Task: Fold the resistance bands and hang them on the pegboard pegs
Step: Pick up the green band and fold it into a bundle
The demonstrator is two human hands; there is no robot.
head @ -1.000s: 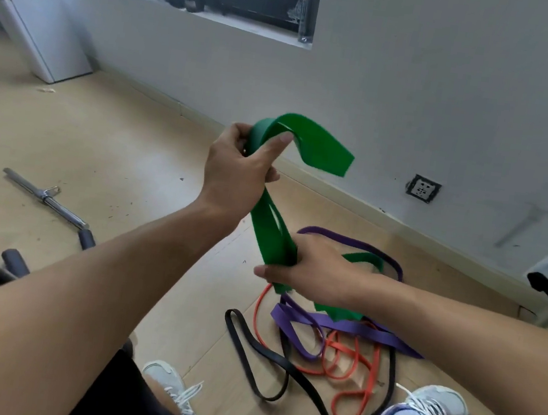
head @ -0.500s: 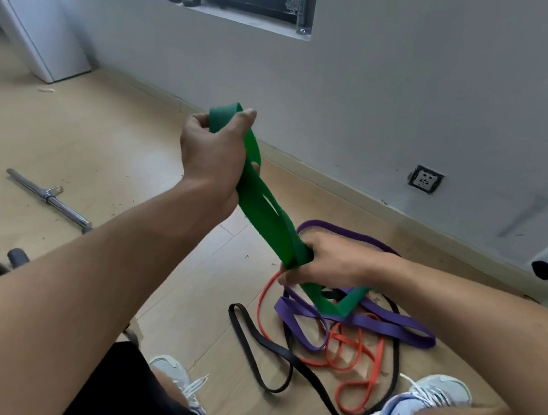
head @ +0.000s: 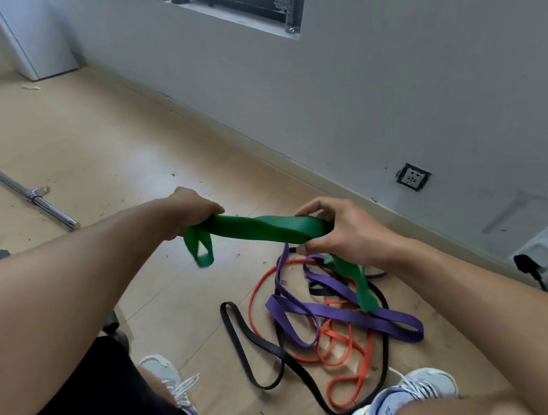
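Tangled pile on wooden floor (head: 108, 138) between person's feet, 5 o'clock: thin black rubber loop band (head: 251, 337), thin orange band (head: 344, 354), flat purple band (head: 342, 314).

Above pile, wide green rubber band (head: 263, 228) stretched level between hands. Left hand (head: 192, 213) fist clamped on 9 o'clock end, small loop hanging below. Right hand (head: 342, 231) pinches 3 o'clock fold, fingers curled; free tail droops onto purple band.

Risks: tail likely snags pile, drags bands; stretched rubber could slip, snap back.

Open floor 10 o'clock; steel bar (head: 33, 198) there; grey wall (head: 418, 87) at 12 limits reach. Pegboard not visible.
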